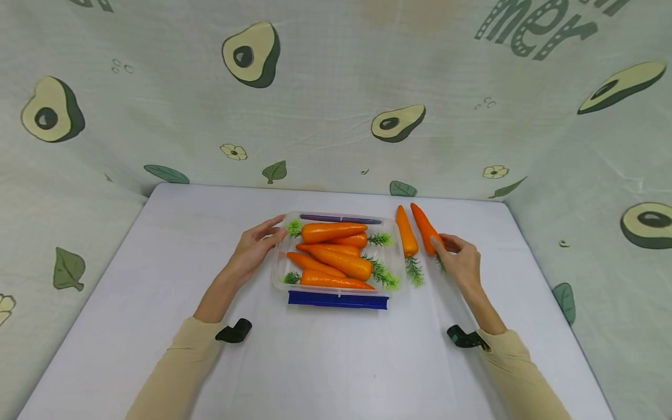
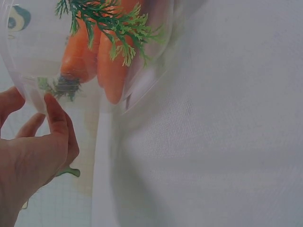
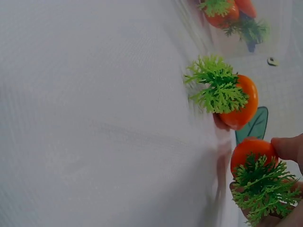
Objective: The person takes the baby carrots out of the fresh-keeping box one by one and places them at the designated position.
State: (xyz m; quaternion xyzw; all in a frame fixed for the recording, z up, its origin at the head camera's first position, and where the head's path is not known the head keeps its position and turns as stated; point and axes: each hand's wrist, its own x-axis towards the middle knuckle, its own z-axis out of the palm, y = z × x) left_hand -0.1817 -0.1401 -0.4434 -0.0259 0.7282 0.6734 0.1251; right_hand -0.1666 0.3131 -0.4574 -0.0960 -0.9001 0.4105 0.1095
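Observation:
A clear plastic container [image 1: 391, 274] stands on the table with several orange toy carrots [image 1: 336, 280] lying in it, their green leafy tops pointing to either side. My left hand [image 1: 253, 248] holds the container's left rim near the far corner, fingers and thumb on either side of the edge in the left wrist view. Just right of the container, my right hand [image 1: 459, 256] grips a carrot [image 1: 423, 224] near its leafy end, the tip pointing away from me. Another loose carrot [image 1: 406, 233] lies between that one and the container.
A dark blue clip flap [image 1: 338, 300] folds out along the container's near side, and a dark strip [image 1: 341, 219] shows along its far side. A white cloth covers the table [image 1: 336, 361]. Curtains with avocado prints [image 1: 252, 55] surround it at the back and sides.

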